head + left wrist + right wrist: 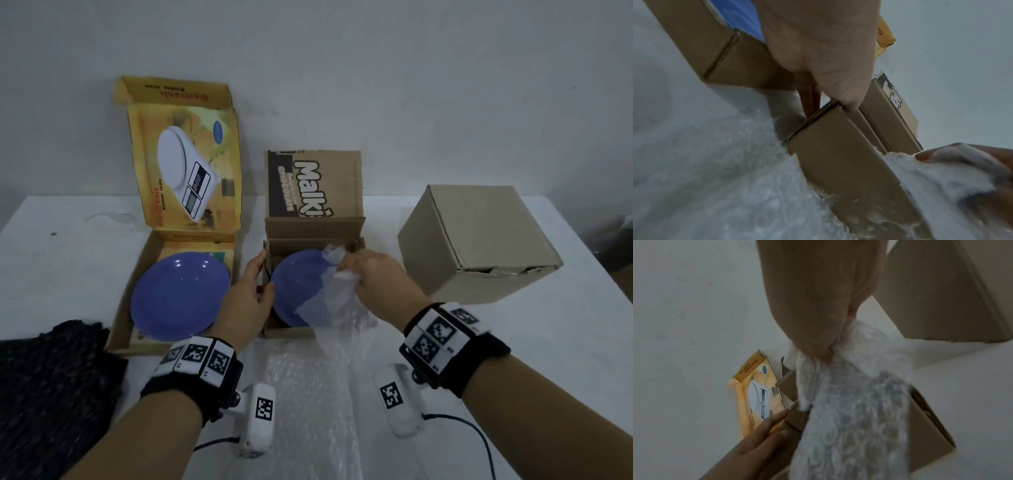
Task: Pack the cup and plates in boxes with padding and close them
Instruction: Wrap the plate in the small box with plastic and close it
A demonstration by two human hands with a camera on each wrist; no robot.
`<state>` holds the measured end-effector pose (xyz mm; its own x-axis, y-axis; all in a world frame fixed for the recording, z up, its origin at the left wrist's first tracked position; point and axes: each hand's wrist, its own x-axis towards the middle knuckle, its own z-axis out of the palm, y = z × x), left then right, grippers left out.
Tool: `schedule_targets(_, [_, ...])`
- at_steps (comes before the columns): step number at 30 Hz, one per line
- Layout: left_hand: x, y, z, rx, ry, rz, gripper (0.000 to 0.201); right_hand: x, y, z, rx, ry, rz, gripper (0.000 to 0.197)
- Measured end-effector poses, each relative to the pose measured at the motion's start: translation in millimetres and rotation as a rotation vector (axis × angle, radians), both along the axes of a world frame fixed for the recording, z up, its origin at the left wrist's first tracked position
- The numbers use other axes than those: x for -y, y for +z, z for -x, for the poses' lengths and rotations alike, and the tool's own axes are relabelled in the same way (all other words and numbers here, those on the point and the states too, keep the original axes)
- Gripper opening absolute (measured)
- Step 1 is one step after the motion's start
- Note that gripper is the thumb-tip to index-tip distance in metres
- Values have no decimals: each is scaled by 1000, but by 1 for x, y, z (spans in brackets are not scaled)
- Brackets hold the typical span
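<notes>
Nearest, clear bubble-wrap sheet (308,394) trailing over white table (513,342). Right hand (373,277) pinching its far end above blue plate (294,284) in brown Malkist carton (287,330); left hand (245,294) gripping carton's left wall. Beyond, closed plain box (479,240).

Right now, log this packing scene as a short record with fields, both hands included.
left hand: grips the left wall of the middle box
right hand: pinches bubble wrap over the plate
middle box: open, blue plate inside, partly covered
yellow box: open, second blue plate, no padding on top
plain box: right side, flaps shut
cup: not visible
</notes>
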<state>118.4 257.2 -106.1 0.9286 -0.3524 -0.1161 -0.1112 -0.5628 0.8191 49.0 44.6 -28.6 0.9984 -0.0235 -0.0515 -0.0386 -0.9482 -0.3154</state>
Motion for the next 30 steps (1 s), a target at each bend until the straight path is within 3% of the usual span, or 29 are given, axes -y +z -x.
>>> schedule_targets(3, [0,0,-1,-3,-1,-12,61,0,1,-2,66,-69,-21,26])
schedule_targets(5, [0,0,-1,-6,-6,-16,61,-1,4,-4,86,-167,-208,21])
schedule_targets(6, [0,0,0,-8,-4,-15,61,-2,6,-4,86,-193,-319,26])
schedule_targets(7, [0,1,0,-13,1,-13,60,-3,8,-5,75,-202,-397,43])
schedule_targets(9, [1,1,1,-14,12,-16,60,-5,11,-9,14,-199,-388,69])
schedule_targets(12, [2,1,1,-8,22,-21,59,-9,7,-17,92,-198,-271,35])
schedule_targets(14, [2,2,0,-17,19,0,57,-8,3,-24,137,-214,-294,21])
schedule_targets(16, [3,3,-1,-32,9,34,54,-10,1,-29,97,-235,-412,22])
schedule_targets(20, [8,2,-7,-62,40,103,45,-21,3,-38,132,-269,-454,18])
schedule_targets(23, [12,-1,-11,-54,67,110,41,-29,-1,-44,214,-295,-497,33])
schedule_targets(25, [12,-2,-10,-40,93,128,39,-35,-5,-51,260,-244,-638,40])
schedule_targets(27, [13,-3,-7,-15,117,143,37,-44,-9,-59,263,-247,-841,33])
schedule_targets(30, [15,-5,-5,16,139,142,36,-53,-15,-71,230,-272,-776,33])
